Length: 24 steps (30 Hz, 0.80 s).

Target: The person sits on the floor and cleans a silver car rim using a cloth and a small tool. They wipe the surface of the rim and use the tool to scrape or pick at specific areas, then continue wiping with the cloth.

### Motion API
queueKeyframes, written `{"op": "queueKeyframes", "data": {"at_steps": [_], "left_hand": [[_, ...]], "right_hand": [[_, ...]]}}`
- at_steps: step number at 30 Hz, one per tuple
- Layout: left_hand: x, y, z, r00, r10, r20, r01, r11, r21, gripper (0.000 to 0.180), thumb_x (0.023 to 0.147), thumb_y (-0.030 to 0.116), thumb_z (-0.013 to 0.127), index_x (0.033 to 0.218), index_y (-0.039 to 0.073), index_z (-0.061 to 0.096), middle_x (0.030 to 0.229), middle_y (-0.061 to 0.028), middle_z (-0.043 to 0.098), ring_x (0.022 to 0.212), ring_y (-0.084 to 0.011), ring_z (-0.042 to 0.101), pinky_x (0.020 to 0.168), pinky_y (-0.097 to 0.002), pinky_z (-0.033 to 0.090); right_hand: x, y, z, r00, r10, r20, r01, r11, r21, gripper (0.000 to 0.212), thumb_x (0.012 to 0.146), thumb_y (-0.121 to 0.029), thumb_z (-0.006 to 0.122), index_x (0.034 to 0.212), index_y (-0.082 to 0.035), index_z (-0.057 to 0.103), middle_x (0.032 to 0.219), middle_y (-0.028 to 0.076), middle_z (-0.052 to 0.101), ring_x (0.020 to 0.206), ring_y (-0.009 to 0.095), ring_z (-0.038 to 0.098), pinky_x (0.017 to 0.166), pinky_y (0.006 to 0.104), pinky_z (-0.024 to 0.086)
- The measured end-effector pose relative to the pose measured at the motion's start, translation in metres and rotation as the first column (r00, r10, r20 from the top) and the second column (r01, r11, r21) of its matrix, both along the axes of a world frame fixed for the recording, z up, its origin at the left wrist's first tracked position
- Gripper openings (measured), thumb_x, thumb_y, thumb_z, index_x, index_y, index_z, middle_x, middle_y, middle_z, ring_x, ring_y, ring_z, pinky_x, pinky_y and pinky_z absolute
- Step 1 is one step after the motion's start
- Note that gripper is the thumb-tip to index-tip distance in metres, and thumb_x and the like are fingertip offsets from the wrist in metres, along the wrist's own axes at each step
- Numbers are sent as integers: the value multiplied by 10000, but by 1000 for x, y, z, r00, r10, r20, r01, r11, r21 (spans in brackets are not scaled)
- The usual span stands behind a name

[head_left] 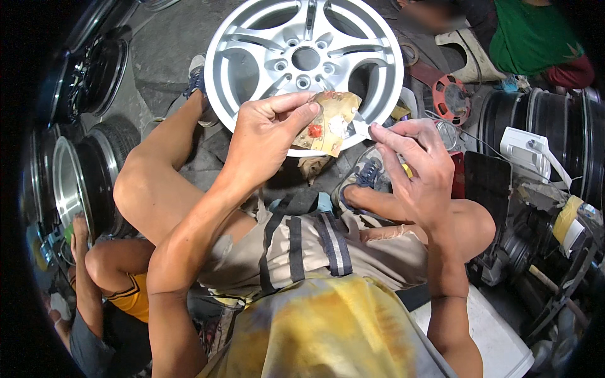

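My left hand [268, 129] pinches a tan, stained piece of card [329, 135] by its left edge, thumb on top. A red dab [314, 130] and a white, paste-like patch [338, 124] sit on the card. Between the fingertips of my right hand [416, 160] is a small pale spreader [361, 126], its wide end at the card's right edge beside the white patch. Whether it touches the paste I cannot tell. Below and beyond both hands lies a silver alloy wheel [287, 57], face up, its near rim partly hidden by the card and hands.
Wheels [69, 183] stand along the left, where another person's hand [80, 228] touches one. At right are dark rims [504, 116], a white device [526, 151] and a red reel-like disc [451, 99]. A person in green [526, 38] sits at the far right.
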<state>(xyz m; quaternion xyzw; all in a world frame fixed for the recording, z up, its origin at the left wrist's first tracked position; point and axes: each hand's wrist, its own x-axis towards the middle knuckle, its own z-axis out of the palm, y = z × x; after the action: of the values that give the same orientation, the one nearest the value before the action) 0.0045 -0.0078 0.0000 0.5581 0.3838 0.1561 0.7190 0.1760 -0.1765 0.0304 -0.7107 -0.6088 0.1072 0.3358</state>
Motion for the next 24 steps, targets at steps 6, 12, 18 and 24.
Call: {"op": "queueKeyframes", "data": {"at_steps": [6,12,18,24], "left_hand": [[2,-2,6,1000,-25,13,25,1000,6,284,956,113,727,1182,-60,726,1011,-90,758,885,-78,682,802,-222,561],[-1,-1,6,998,-63,25,61,995,72,287,949,92,721,1192,-59,721,996,-101,762,873,-84,689,797,-224,566],[-1,-2,9,996,-74,44,70,994,89,287,949,89,714,1191,-66,718,993,-115,765,862,-94,699,772,-224,577],[1,-4,11,995,-65,73,62,997,45,250,967,53,645,1161,-80,730,998,-97,769,856,-89,687,765,-240,567]], "right_hand": [[4,-1,-9,997,-82,-2,82,996,36,427,743,79,749,1150,-47,736,976,126,576,842,260,629,756,355,530],[5,-1,-7,997,-70,16,70,998,11,394,762,75,740,1139,-42,739,992,131,570,863,260,625,756,351,530],[2,0,-5,998,-55,-14,55,998,-22,387,763,57,751,1136,-47,742,955,116,588,865,254,632,746,354,531],[4,1,-6,999,-50,-22,50,999,5,360,775,54,753,1121,-47,748,964,116,597,853,254,639,741,355,529]]}}
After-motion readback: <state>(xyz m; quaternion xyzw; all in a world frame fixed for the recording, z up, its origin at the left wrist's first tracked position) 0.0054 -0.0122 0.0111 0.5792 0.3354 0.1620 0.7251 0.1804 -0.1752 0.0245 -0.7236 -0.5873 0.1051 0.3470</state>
